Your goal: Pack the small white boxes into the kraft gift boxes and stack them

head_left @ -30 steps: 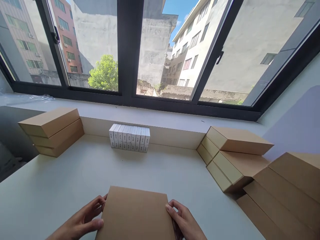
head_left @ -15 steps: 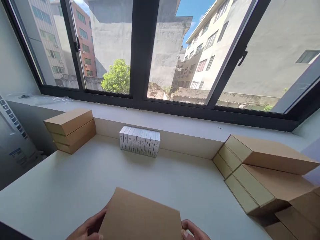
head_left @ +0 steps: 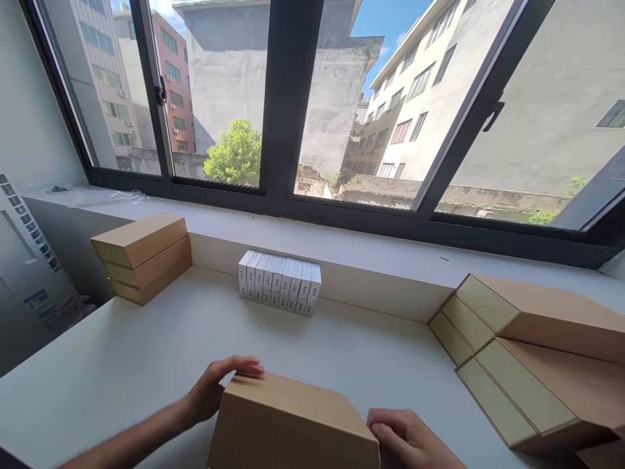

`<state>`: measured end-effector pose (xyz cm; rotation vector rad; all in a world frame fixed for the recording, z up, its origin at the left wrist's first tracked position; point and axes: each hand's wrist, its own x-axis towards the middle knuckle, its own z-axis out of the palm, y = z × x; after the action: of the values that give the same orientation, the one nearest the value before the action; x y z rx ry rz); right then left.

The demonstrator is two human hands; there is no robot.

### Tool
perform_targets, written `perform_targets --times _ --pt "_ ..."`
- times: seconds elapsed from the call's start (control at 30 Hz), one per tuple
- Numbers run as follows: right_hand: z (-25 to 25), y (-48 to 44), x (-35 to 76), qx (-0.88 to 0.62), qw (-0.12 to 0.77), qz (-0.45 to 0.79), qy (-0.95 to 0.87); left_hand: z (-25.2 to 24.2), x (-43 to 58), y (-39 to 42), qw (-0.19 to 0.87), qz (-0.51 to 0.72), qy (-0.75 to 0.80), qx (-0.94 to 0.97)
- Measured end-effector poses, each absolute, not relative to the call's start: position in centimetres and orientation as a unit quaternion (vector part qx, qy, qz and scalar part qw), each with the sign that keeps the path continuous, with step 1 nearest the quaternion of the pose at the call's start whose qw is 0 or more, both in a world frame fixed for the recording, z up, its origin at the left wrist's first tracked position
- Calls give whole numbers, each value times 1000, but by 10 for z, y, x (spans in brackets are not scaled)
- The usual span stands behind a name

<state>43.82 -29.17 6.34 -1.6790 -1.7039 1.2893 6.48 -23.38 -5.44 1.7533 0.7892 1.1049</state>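
Note:
A brown cardboard box (head_left: pixel 293 417) is at the near edge of the view, over the white table. Two of its faces show, and its lower part runs out of the picture. My left hand (head_left: pixel 215 387) grips its far left corner, fingers laid over the top edge and the thumb out of sight. On the other side, my right hand (head_left: pixel 410 436) has its fingers curled against the right edge of the box. Whether the box rests on the table or is held up, I cannot tell.
Several small white boxes (head_left: pixel 280 283) stand in a row against the sill wall. Brown boxes (head_left: pixel 141 257) are stacked at the back left. A larger stack of similar boxes (head_left: pixel 527 365) fills the right side. Clear plastic (head_left: pixel 107 197) lies on the window sill.
The box has tipped, so a second face now shows towards me. My left hand has moved up from its left side onto the far corner. The view has shifted slightly.

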Motion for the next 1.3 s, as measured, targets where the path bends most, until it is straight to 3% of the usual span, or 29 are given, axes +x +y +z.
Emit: perform_targets --times 0.2,0.43,0.67,0.8,0.93,1.0,1.1,1.3 --pt "105 -172 419 -579 323 268 -699 -55 106 -188 542 474 345 602" --pt "80 -70 379 -581 360 163 -711 -46 112 -180 565 477 340 581" --pt "62 -61 397 -602 407 131 -674 -44 113 -180 606 461 324 562" --pt "85 -83 414 -590 450 167 -649 -46 113 -179 574 476 338 575" --pt "113 -164 414 -551 478 137 -670 -46 110 -177 541 479 359 590" --pt "118 -216 408 -503 461 47 -730 -47 106 -177 525 478 370 600" --pt "107 -280 397 -366 362 -53 -855 -50 99 -176 500 479 381 613" --pt "54 -332 395 -212 120 -29 -970 -54 90 -175 456 462 413 638"
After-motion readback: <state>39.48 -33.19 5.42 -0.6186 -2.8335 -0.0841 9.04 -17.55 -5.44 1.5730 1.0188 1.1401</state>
